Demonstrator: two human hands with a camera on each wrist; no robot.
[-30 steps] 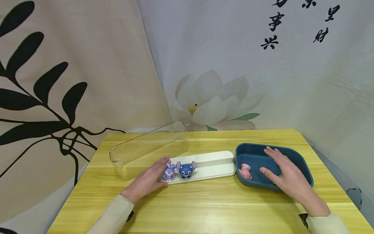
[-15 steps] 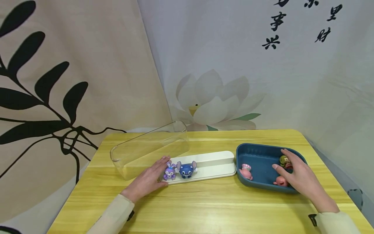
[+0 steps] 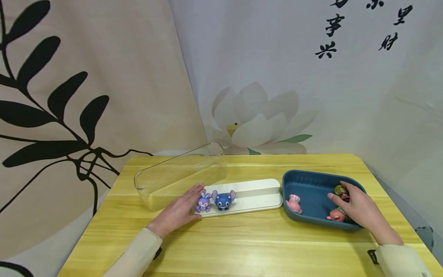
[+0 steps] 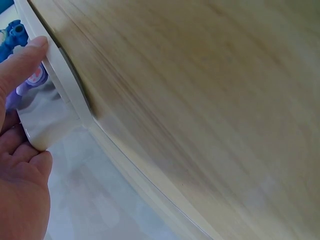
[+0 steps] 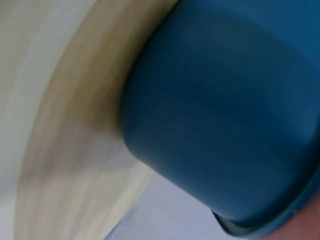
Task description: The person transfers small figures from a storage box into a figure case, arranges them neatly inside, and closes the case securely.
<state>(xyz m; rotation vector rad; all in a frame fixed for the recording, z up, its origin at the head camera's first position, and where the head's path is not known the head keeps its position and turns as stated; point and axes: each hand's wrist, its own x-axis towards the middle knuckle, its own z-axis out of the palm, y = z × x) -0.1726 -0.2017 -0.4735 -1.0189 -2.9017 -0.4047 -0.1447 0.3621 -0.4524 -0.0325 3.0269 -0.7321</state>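
Note:
My left hand (image 3: 176, 213) holds the left end of a white stepped display base (image 3: 256, 196), with the thumb (image 4: 32, 52) on its front edge and the other fingers at its end. Beside that hand on the base's lower step stand a purple rabbit figurine (image 3: 203, 202) and a blue big-eared figurine (image 3: 223, 201). My right hand (image 3: 363, 209) reaches into the dark blue bin (image 3: 311, 218), thumb and forefinger apart around an olive-green figurine (image 3: 340, 190) that it partly covers. A pink figurine (image 3: 337, 215) lies under that hand, and another pink figurine (image 3: 293, 204) lies at the bin's left end.
A clear plastic cover (image 3: 180, 173) lies behind the left hand and the base. The bin stands right against the base's right end. The wooden table (image 3: 242, 246) ends at a patterned cloth backdrop (image 3: 263, 77).
My right hand has moved to the right and lower inside the bin, bringing the olive-green and pink figurines into view. My left hand has kept its hold on the base.

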